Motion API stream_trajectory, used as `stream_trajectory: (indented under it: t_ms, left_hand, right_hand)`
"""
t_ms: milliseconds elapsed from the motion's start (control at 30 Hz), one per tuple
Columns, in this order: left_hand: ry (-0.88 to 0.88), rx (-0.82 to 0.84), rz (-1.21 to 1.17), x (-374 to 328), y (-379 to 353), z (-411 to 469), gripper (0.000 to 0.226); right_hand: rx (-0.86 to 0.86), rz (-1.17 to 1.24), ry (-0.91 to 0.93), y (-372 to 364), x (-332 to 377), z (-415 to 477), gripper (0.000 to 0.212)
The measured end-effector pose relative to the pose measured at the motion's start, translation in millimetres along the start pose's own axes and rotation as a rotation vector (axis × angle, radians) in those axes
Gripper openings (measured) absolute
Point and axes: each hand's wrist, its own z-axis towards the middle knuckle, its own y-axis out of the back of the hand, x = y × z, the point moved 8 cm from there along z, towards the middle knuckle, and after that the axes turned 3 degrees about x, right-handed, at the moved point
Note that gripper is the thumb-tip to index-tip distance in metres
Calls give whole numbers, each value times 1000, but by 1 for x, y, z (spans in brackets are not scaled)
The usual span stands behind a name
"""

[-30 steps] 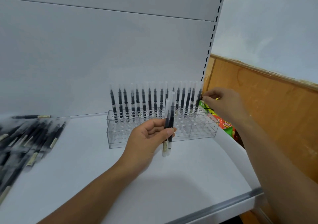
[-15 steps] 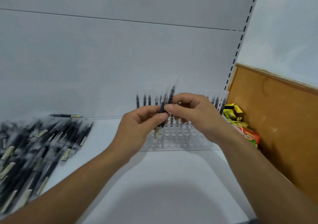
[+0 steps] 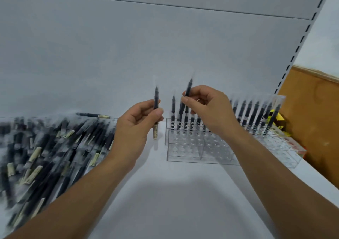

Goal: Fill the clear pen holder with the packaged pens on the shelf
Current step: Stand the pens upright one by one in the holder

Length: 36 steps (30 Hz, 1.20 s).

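Note:
The clear pen holder (image 3: 216,152) stands on the white shelf, right of centre, its back row filled with several upright packaged pens (image 3: 256,117). My left hand (image 3: 135,126) holds one packaged pen (image 3: 156,99) upright, just left of the holder. My right hand (image 3: 211,110) pinches another packaged pen (image 3: 188,88), tilted slightly, above the left end of the holder's back row. A large heap of packaged pens (image 3: 51,147) lies on the shelf at the left.
One loose pen (image 3: 92,115) lies against the shelf's back panel. Colourful packets (image 3: 275,119) sit behind the holder's right end, beside a wooden panel (image 3: 311,119). The perforated shelf upright (image 3: 300,46) rises at the right.
My hands have drawn apart: the right took one pen from the left and now holds it over the holder. My view shifted left, showing more of the pen heap.

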Motion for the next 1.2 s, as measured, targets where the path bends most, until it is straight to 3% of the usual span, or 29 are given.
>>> stream_trajectory:
  t_ms: [267, 600, 833, 1200]
  left_hand:
    - [13, 29, -23, 4, -5, -1, 19]
    - [19, 46, -12, 6, -7, -3, 22]
    - [18, 64, -9, 8, -8, -3, 21]
    - [31, 71, 18, 12, -8, -3, 22]
  right_hand:
    - [-7, -82, 22, -12, 2, 4, 6]
    - [100, -366, -32, -32, -7, 5, 17]
    - [83, -406, -47, -29, -7, 3, 15]
    - [196, -479, -62, -38, -7, -1, 16]
